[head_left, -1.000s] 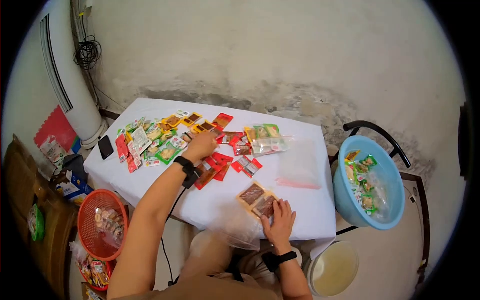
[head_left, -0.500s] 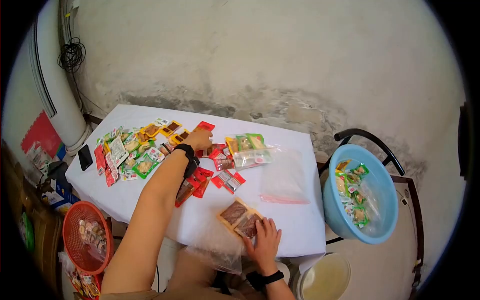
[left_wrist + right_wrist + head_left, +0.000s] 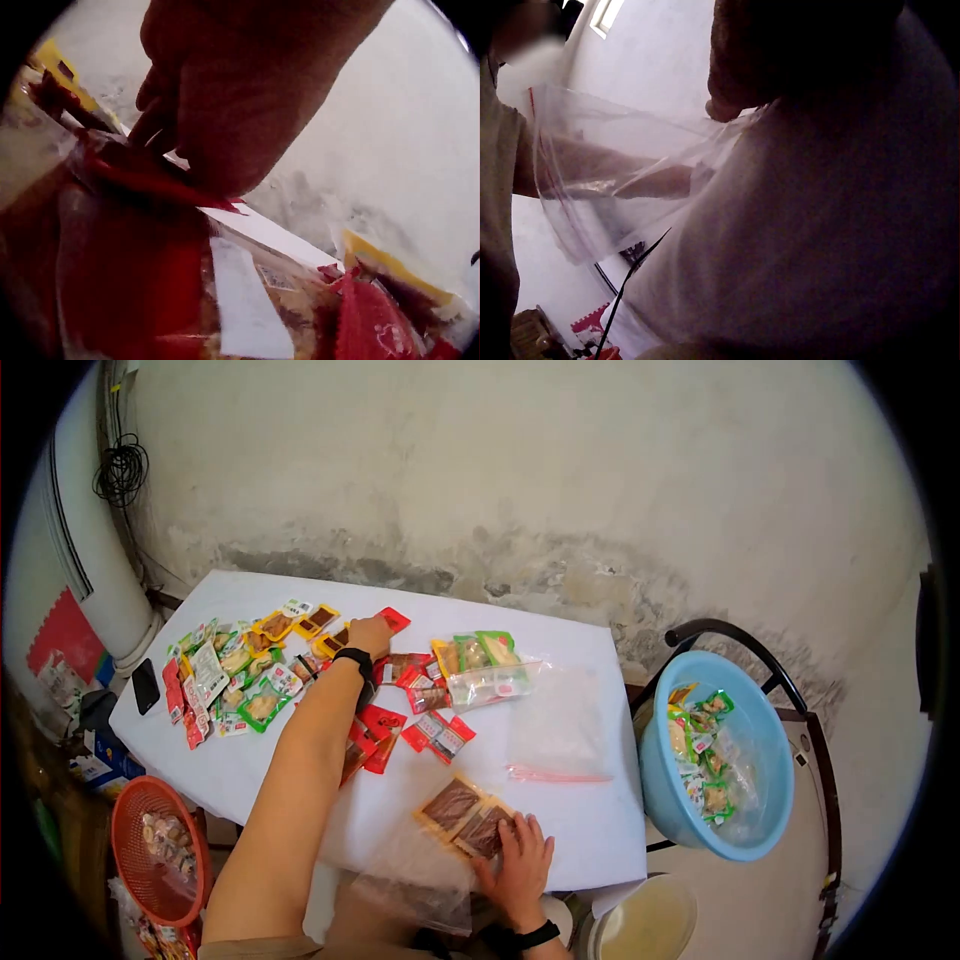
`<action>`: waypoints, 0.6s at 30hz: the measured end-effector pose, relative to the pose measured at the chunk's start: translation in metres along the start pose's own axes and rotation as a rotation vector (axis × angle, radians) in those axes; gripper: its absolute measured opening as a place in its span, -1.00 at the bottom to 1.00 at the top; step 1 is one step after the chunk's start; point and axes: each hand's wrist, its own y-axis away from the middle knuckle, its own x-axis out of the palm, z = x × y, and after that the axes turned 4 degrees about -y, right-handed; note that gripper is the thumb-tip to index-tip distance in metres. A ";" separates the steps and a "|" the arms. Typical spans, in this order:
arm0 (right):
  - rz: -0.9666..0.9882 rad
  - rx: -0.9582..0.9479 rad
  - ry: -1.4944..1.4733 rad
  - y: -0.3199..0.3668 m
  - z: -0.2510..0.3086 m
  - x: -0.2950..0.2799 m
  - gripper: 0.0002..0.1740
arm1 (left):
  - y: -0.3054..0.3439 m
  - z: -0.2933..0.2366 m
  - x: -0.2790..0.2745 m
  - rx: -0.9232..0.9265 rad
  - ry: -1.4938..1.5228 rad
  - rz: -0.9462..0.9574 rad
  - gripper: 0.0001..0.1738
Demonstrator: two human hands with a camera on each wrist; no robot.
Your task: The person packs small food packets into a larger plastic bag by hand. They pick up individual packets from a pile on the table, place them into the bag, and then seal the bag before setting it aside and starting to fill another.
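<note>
My left hand reaches to the back of the packet pile, beside a red packet. In the left wrist view its bent fingers pinch the raised edge of a red packet. Near the front edge, my right hand rests with spread fingers on the right one of two joined brown packets. A clear bag stretches from these packets over the table edge; its red-lined end hangs loose in the right wrist view. Whether the packets are inside it, I cannot tell.
Green, yellow and red packets spread across the left of the white table. A filled pouch lies beside flat clear bags. A blue basin stands at right, a red basket at left, a phone on the left edge.
The head view has shifted, so the table sits further left and lower. My left hand has moved slightly back among the packets; my right hand remains on the brown packets.
</note>
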 end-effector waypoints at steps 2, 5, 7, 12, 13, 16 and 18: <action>0.000 0.007 0.003 0.001 -0.002 0.002 -0.27 | 0.005 0.005 -0.001 0.063 -0.052 -0.046 -0.74; -0.018 -0.006 0.021 0.003 -0.009 0.007 -0.22 | 0.010 0.006 0.002 0.165 -0.121 0.014 -0.68; -0.001 0.018 0.019 0.002 -0.004 0.003 -0.23 | 0.019 0.004 -0.012 0.159 -0.072 0.023 -0.60; -0.082 0.024 -0.119 0.002 -0.006 0.003 -0.10 | 0.020 0.012 -0.007 0.140 0.072 0.040 -0.46; -0.084 0.028 -0.117 0.003 -0.007 0.004 -0.10 | 0.018 0.012 -0.006 0.081 0.119 0.079 -0.44; -0.118 0.049 -0.167 0.005 -0.009 0.007 -0.05 | 0.017 0.008 -0.015 0.022 0.116 0.149 -0.41; -0.143 0.032 -0.164 0.005 -0.008 0.007 -0.04 | 0.015 0.009 -0.013 0.087 -0.037 0.061 -0.44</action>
